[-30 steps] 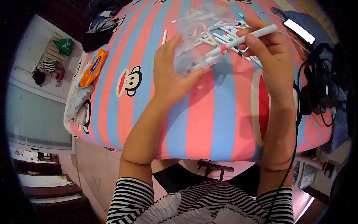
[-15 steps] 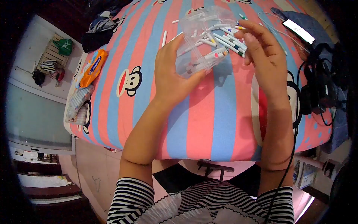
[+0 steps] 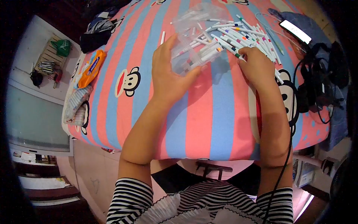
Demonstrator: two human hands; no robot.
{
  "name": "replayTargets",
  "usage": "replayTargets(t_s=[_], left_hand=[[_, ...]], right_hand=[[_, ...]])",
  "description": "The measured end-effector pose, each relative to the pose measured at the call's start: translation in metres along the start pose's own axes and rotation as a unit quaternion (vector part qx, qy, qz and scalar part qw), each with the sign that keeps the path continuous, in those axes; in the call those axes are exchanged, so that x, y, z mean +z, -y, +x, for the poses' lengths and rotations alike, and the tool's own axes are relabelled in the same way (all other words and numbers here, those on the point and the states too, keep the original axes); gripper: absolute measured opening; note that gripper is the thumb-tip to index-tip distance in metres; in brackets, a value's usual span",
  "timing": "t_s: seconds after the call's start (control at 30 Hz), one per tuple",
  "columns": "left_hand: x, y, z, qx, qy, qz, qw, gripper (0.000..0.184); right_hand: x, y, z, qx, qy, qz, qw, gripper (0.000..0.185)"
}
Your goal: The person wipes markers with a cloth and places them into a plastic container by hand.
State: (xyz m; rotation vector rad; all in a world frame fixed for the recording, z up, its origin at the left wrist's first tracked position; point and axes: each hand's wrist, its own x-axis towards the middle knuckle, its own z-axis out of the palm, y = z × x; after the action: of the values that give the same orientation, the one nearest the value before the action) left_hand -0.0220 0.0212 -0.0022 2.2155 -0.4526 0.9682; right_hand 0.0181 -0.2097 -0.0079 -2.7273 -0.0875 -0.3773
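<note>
Your left hand (image 3: 167, 76) grasps a clear plastic case (image 3: 197, 58), with the thumb along its near edge and the fingers up its left side. You have several white markers lying inside, some showing coloured ends at the right. The case is over the near left edge of a loose pile of white markers (image 3: 238, 39) on the bed (image 3: 199, 127); whether its underside touches the sheet, you cannot tell from this view.

Your right hand (image 3: 240, 56) is low at the near side of that pile, thumb and forefinger drawn together at the end of a green-ended marker (image 3: 228, 47). Whether you have it pinched or merely touched is hidden by the fingers. The pile spreads away from you in many directions (green, purple, orange and pink ends show among the white barrels).

One lone marker (image 3: 163, 37) lies left of the case, beyond your left fingers. Farther right you have a bright white device (image 3: 295, 31), near black cables (image 3: 322, 82); an orange packet (image 3: 91, 69) lies well apart, at the bed's left side.
</note>
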Motion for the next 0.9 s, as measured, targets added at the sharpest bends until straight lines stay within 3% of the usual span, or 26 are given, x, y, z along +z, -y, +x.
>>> replayTargets(t_s=[0.07,0.23,0.33,0.43,0.57,0.67,0.77,0.9], left_hand=[[0.001,0.0,0.0,-0.016,-0.003,0.001,1.0,0.087],[0.002,0.003,-0.002,-0.031,-0.005,0.006,0.999,0.089],[0.0,0.001,-0.003,-0.007,0.003,0.02,1.0,0.088],[0.001,0.0,-0.007,0.039,-0.06,0.014,0.997,0.086],[0.009,0.013,-0.006,0.088,-0.096,-0.139,0.982,0.092],[0.009,0.012,-0.005,0.081,-0.113,-0.212,0.967,0.098],[0.005,0.013,-0.003,0.081,-0.166,-0.214,0.959,0.1],[0.003,0.012,-0.003,0.036,-0.2,-0.213,0.956,0.098]], right_hand=[[-0.003,0.002,0.003,0.03,0.038,-0.003,0.999,0.028],[-0.017,0.007,-0.009,0.0,0.064,0.025,0.998,0.031],[-0.019,-0.002,-0.01,-0.048,0.099,0.039,0.993,0.029],[-0.021,-0.004,-0.01,-0.067,0.117,0.047,0.99,0.026],[-0.013,0.011,-0.004,0.019,0.131,0.075,0.988,0.025],[0.006,0.012,-0.002,-0.034,0.084,0.029,0.996,0.025],[0.001,0.011,-0.002,-0.048,0.098,0.108,0.988,0.025],[0.004,0.013,0.0,0.033,0.106,0.363,0.925,0.028]])
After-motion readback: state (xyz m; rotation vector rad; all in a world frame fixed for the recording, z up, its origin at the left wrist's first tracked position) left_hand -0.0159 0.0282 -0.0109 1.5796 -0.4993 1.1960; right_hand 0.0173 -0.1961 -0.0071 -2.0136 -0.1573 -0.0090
